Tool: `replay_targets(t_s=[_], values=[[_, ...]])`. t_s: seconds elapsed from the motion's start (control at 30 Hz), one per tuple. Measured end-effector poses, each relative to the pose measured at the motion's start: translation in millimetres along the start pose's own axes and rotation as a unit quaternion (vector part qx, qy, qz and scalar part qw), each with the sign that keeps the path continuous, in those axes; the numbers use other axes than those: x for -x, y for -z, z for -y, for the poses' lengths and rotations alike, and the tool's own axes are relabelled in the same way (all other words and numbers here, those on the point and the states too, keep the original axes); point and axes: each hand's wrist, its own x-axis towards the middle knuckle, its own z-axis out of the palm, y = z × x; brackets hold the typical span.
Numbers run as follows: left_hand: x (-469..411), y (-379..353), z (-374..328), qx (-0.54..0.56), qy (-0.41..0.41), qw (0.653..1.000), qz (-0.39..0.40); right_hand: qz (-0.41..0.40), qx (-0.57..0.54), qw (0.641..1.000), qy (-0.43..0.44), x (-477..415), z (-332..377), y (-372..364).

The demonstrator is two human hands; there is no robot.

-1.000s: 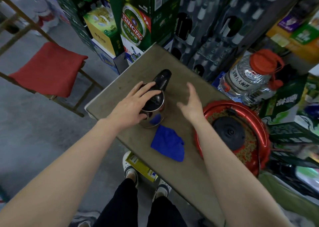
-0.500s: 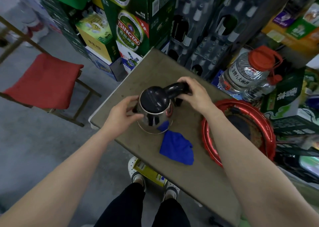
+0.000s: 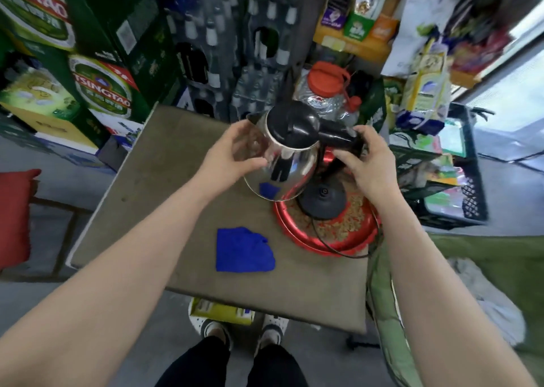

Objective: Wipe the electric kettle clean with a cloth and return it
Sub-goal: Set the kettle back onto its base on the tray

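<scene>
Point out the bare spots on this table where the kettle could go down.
Bare table runs along the left edge, from the far corner down to the cloth. Another strip lies free along the near edge, below cloth and tray. The right side is crowded: tray, base, cord, the held kettle above.

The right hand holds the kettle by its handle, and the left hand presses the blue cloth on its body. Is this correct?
Not quite. In the head view the cloth lies on the table, and the bare left hand grips the kettle. The right hand does hold the handle.
</scene>
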Motion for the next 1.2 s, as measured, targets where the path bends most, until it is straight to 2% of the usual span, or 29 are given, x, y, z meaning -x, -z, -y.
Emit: replay_targets(t_s=[0.2,0.4,0.73,1.2], values=[[-31.7,-87.6,-16.4,0.002,0.011,0.998,0.055,-0.062,0.026,0.996,-0.053,0.9,-56.7,55.4],[-51.9,-139.7,-14.1,-0.009,0.023,0.996,0.080,-0.075,0.010,0.993,-0.094,0.8,-102.9,67.3],[-49.4,-154.2,16.2,0.004,0.031,0.995,0.095,-0.063,-0.027,0.992,-0.102,11.0,-129.9,55.1],[-44.6,-173.9,26.9,-0.013,0.017,0.994,0.105,-0.055,0.016,0.990,-0.130,31.4,-148.6,67.9]])
